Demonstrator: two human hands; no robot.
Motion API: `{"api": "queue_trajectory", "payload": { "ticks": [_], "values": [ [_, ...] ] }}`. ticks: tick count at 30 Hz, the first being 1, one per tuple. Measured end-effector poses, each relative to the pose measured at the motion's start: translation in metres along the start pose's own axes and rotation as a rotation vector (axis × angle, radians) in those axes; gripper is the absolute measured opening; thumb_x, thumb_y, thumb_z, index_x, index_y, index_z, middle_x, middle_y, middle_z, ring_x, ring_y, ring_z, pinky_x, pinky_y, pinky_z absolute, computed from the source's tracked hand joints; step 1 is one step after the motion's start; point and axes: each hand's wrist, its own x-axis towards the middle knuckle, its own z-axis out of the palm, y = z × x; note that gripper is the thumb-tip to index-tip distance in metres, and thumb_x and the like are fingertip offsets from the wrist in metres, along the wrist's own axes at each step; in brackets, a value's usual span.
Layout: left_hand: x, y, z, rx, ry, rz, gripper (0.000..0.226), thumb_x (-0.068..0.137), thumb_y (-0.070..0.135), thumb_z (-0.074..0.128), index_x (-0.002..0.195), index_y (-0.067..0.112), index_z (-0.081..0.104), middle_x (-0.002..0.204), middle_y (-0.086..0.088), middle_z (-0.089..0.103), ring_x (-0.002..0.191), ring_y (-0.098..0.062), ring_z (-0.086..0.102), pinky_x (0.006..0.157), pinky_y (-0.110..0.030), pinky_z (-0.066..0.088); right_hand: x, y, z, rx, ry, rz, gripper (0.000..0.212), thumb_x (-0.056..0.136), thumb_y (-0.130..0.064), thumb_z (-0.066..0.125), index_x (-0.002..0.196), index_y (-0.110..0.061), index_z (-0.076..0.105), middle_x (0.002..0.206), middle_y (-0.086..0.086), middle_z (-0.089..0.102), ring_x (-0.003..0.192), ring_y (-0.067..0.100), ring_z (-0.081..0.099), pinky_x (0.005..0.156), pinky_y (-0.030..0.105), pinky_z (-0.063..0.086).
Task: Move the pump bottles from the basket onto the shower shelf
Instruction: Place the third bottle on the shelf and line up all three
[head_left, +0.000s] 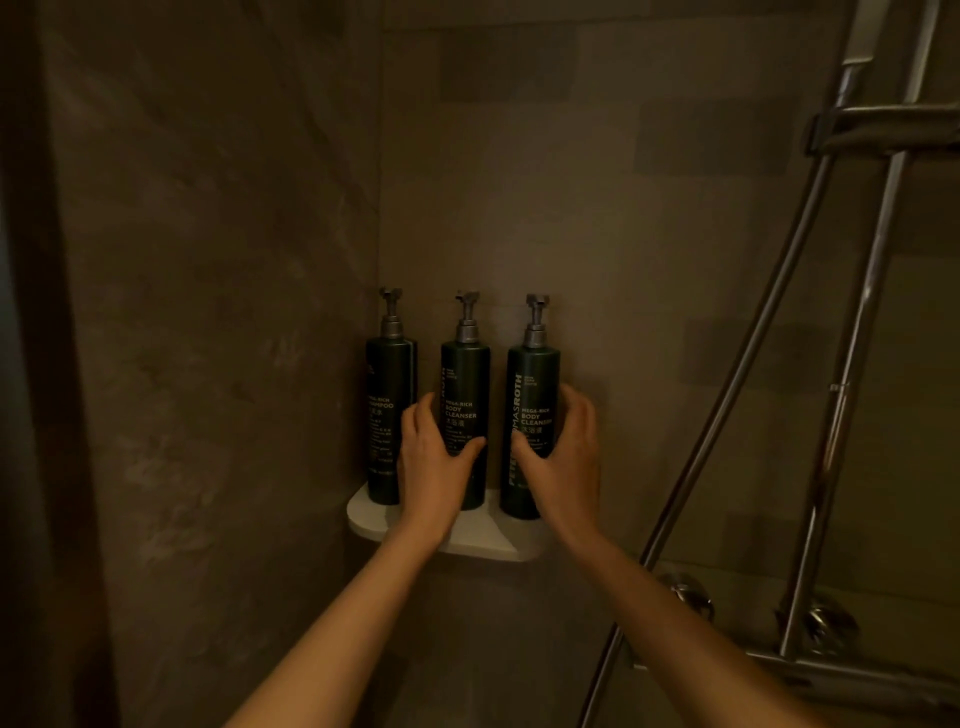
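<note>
Now we have three dark pump bottles standing upright on the white corner shelf, their long axes vertical and their pump heads up. Our left hand is curled round the middle bottle, thumb across its front low on the label. Our right hand wraps the right bottle the same way, thumb at the front, fingers round its outer side. The left bottle, the shampoo one, sits tucked into the corner against the side wall, and neither hand is on it.

We cannot see the basket anywhere, so we judge the carrying to be done or nearly so, with what remains being to settle these two and let go. What matters for that is how the bottles lie from our hands: straight ahead and slightly above the wrists, each hand on its own bottle, arms reaching in side by side without crossing. The right bottle stands near the shelf's right front edge, so that one needs the most care; a nudge inward towards the wall would seat it better. The shower hose and riser rail hang well apart to the right, out of our way
</note>
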Motion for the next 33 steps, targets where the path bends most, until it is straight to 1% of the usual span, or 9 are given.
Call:
{"api": "queue_trajectory", "payload": {
  "ticks": [3, 5, 7, 10, 13, 16, 20, 23, 33],
  "values": [
    [0.001, 0.013, -0.016, 0.094, 0.131, 0.166, 0.06, 0.089, 0.023, 0.061, 0.142, 0.013, 0.033, 0.145, -0.005, 0.035, 0.129, -0.015, 0.04, 0.099, -0.019, 0.03, -0.004, -0.021, 0.003, -0.065, 0.024, -0.174, 0.066, 0.085, -0.021, 0.063, 0.143, -0.016, 0.031, 0.148, 0.002, 0.031, 0.133, 0.01, 0.032, 0.107, 0.023, 0.031],
    [0.009, 0.016, -0.026, 0.136, 0.208, 0.229, 0.055, 0.089, 0.019, 0.059, 0.139, 0.011, 0.038, 0.142, -0.007, 0.039, 0.127, -0.017, 0.042, 0.099, -0.02, 0.031, -0.007, -0.034, 0.012, -0.1, 0.004, -0.24, 0.063, 0.088, -0.019, 0.06, 0.144, -0.015, 0.031, 0.15, 0.004, 0.031, 0.138, 0.014, 0.03, 0.112, 0.026, 0.027],
    [0.019, 0.011, -0.033, 0.167, 0.227, 0.233, 0.054, 0.089, 0.018, 0.057, 0.139, 0.011, 0.037, 0.142, -0.008, 0.039, 0.128, -0.019, 0.041, 0.101, -0.022, 0.032, -0.011, -0.044, 0.024, -0.137, -0.038, -0.273, 0.063, 0.09, -0.02, 0.057, 0.145, -0.014, 0.028, 0.152, 0.004, 0.029, 0.141, 0.014, 0.026, 0.113, 0.023, 0.02],
    [0.026, -0.006, -0.035, 0.191, 0.192, 0.138, 0.057, 0.091, 0.018, 0.055, 0.143, 0.008, 0.032, 0.146, -0.01, 0.033, 0.131, -0.023, 0.039, 0.104, -0.028, 0.033, -0.016, -0.048, 0.043, -0.178, -0.093, -0.225, 0.066, 0.092, -0.022, 0.054, 0.148, -0.013, 0.019, 0.156, 0.005, 0.02, 0.144, 0.016, 0.019, 0.114, 0.023, 0.017],
    [0.026, -0.023, -0.031, 0.146, 0.173, 0.017, 0.061, 0.092, 0.018, 0.054, 0.145, 0.008, 0.026, 0.147, -0.013, 0.033, 0.13, -0.027, 0.041, 0.104, -0.035, 0.037, -0.017, -0.043, 0.061, -0.254, -0.092, -0.094, 0.072, 0.092, -0.024, 0.054, 0.149, -0.01, 0.013, 0.157, 0.009, 0.014, 0.143, 0.022, 0.019, 0.114, 0.031, 0.023],
    [0.027, -0.034, -0.027, 0.065, 0.152, -0.073, 0.069, 0.088, 0.019, 0.061, 0.146, 0.011, 0.024, 0.143, -0.013, 0.038, 0.126, -0.028, 0.044, 0.101, -0.039, 0.04, -0.017, -0.04, 0.074, -0.296, -0.073, 0.009, 0.076, 0.091, -0.023, 0.057, 0.149, -0.008, 0.01, 0.155, 0.011, 0.018, 0.141, 0.024, 0.025, 0.111, 0.032, 0.029],
    [0.029, -0.043, -0.026, 0.013, 0.14, -0.1, 0.073, 0.083, 0.017, 0.068, 0.144, 0.012, 0.029, 0.14, -0.012, 0.042, 0.124, -0.027, 0.047, 0.098, -0.038, 0.041, -0.016, -0.037, 0.086, -0.317, -0.059, 0.082, 0.079, 0.09, -0.024, 0.058, 0.149, -0.007, 0.008, 0.154, 0.012, 0.023, 0.139, 0.026, 0.029, 0.108, 0.035, 0.034],
    [0.032, -0.047, -0.027, 0.004, 0.131, -0.094, 0.071, 0.083, 0.016, 0.067, 0.144, 0.012, 0.029, 0.141, -0.012, 0.042, 0.125, -0.028, 0.047, 0.099, -0.038, 0.04, -0.015, -0.035, 0.089, -0.348, -0.044, 0.067, 0.078, 0.09, -0.022, 0.058, 0.149, -0.006, 0.01, 0.151, 0.013, 0.027, 0.138, 0.027, 0.032, 0.107, 0.037, 0.036],
    [0.037, -0.051, -0.025, -0.028, 0.086, -0.087, 0.071, 0.087, 0.013, 0.062, 0.147, 0.011, 0.024, 0.143, -0.013, 0.041, 0.13, -0.028, 0.042, 0.104, -0.038, 0.036, -0.013, -0.034, 0.091, -0.307, -0.085, 0.064, 0.078, 0.091, -0.019, 0.055, 0.15, -0.007, 0.005, 0.152, 0.013, 0.025, 0.139, 0.027, 0.029, 0.11, 0.038, 0.033]
  ]
}}
